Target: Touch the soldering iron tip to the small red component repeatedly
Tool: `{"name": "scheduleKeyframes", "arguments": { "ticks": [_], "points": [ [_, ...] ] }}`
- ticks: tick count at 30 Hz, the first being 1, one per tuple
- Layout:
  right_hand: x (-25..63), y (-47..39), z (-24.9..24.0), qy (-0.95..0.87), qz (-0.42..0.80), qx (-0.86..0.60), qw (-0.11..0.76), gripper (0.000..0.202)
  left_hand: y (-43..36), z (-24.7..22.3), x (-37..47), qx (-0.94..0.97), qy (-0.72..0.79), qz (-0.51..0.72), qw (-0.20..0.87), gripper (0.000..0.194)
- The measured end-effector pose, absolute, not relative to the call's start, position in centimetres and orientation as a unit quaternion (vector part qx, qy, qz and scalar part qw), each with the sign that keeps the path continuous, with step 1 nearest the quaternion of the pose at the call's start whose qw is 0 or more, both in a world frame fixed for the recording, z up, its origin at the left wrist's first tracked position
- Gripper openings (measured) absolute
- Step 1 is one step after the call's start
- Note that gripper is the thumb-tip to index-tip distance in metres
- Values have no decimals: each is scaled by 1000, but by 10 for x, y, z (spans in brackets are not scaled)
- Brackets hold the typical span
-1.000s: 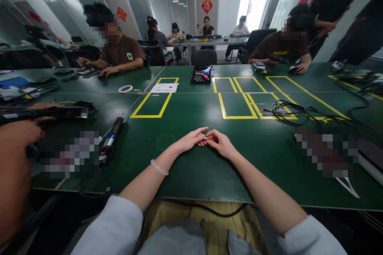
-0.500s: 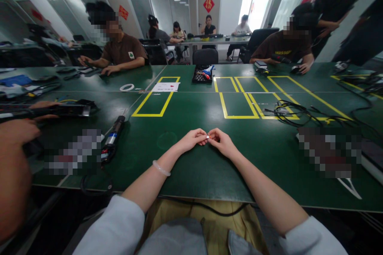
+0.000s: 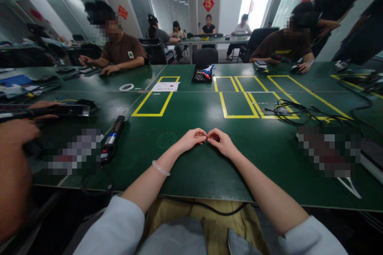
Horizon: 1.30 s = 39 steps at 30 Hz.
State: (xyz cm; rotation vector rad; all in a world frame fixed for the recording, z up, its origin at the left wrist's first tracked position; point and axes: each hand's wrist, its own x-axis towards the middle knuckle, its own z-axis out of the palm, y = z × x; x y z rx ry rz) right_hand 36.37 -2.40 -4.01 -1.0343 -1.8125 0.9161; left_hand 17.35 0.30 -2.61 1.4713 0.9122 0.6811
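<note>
My left hand (image 3: 194, 139) and my right hand (image 3: 220, 142) meet fingertip to fingertip over the green table (image 3: 191, 179). Between their pinched fingers is a tiny orange-red piece (image 3: 208, 137), mostly covered and too small to name. Thumb and forefinger of each hand are closed on it. A pale bracelet (image 3: 160, 168) circles my left wrist.
To my left lies an electric screwdriver (image 3: 113, 135) with a cable. A black tray (image 3: 202, 74) of tools stands ahead, near a white paper (image 3: 166, 87). Yellow tape outlines (image 3: 241, 117) mark the table. Black cables (image 3: 287, 108) lie at right. A co-worker's arm (image 3: 14, 151) reaches in at left.
My hands stay in nearly the same place. The small piece between my fingertips showed a bright white glint before and now looks darker and more covered.
</note>
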Motion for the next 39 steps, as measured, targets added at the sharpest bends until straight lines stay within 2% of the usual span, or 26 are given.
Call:
{"name": "scheduleKeyframes", "arguments": {
  "ticks": [5,20,25,28,32,39],
  "points": [
    [364,-23,-42,-715,363,-425,421,22,1,-24,174,638,379,304,597,34],
    [367,-21,-46,-729,327,-437,415,15,1,-23,173,638,374,300,603,29],
    [366,-22,-43,-730,324,-443,408,16,0,-14,168,671,388,259,576,30],
    [364,-24,-39,-728,333,-446,400,15,-5,-1,150,737,416,201,494,35],
    [362,-25,-37,-725,337,-458,389,15,-15,14,97,792,489,163,328,43],
    [363,-25,-38,-725,339,-453,393,14,-39,16,-38,696,711,95,-29,55]
  ]
}}
